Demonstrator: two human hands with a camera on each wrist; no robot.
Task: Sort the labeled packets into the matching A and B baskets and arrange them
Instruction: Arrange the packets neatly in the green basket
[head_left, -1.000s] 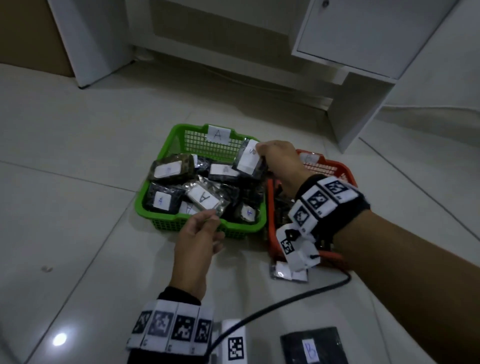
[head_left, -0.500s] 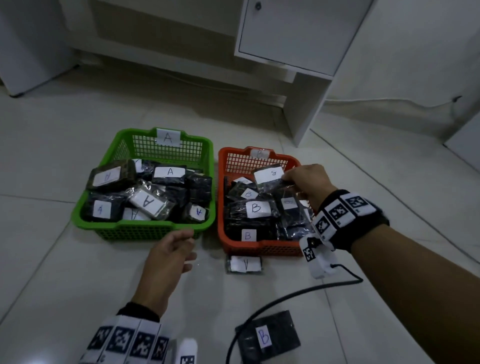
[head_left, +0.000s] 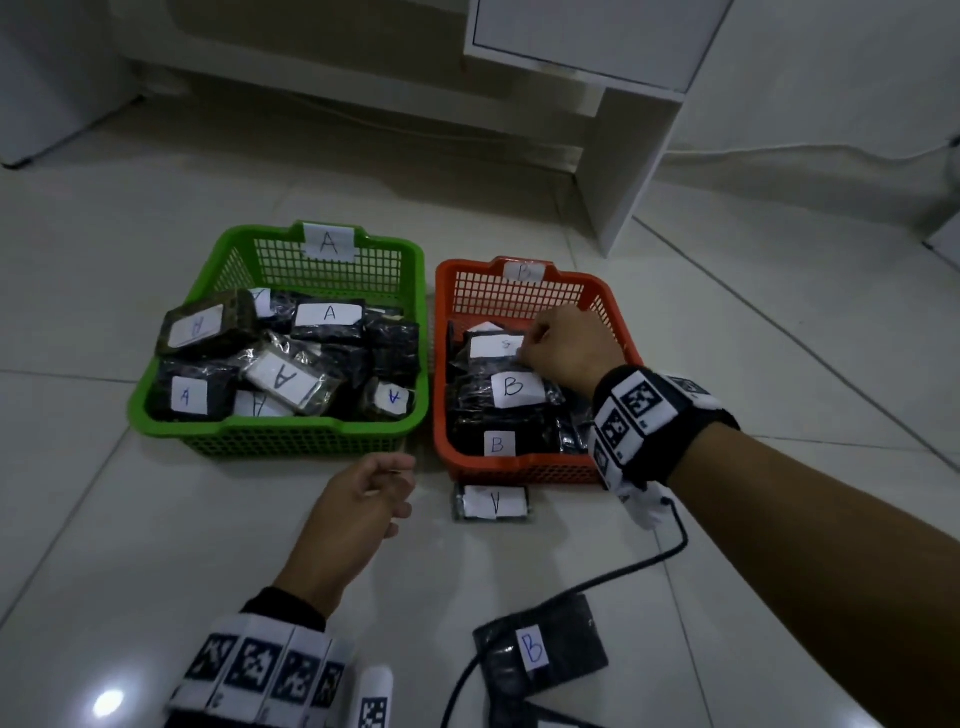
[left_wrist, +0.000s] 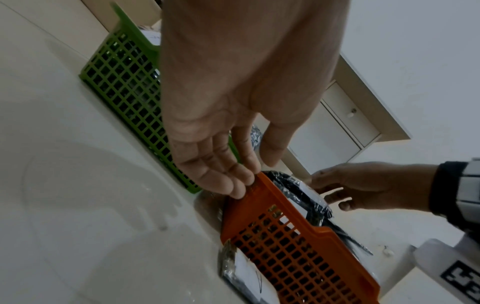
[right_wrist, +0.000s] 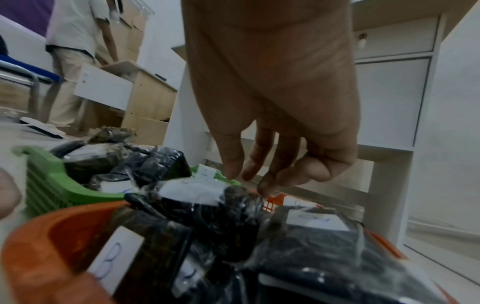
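Observation:
A green basket (head_left: 270, 431) tagged A holds several black packets with A labels. Beside it on the right, an orange basket (head_left: 519, 462) tagged B holds several B packets. My right hand (head_left: 550, 348) hovers over the orange basket's back half. Its fingers (right_wrist: 259, 170) hang loose just above a packet (head_left: 493, 345) lying on the pile and grip nothing. My left hand (head_left: 384, 483) is relaxed and empty above the floor in front of the gap between the baskets, its fingertips (left_wrist: 233, 174) near the orange basket's corner (left_wrist: 259, 185). An A packet (head_left: 493, 503) and a B packet (head_left: 540, 649) lie on the floor.
A black cable (head_left: 597, 577) runs from my right wrist across the tiles to the B packet. A white cabinet (head_left: 623, 156) stands behind the baskets. In the right wrist view another person (right_wrist: 72, 61) stands far off by a wooden desk.
My right hand carried a packet from above the green basket to the orange one and let it go on the pile. My left hand drew back from the green basket's front.

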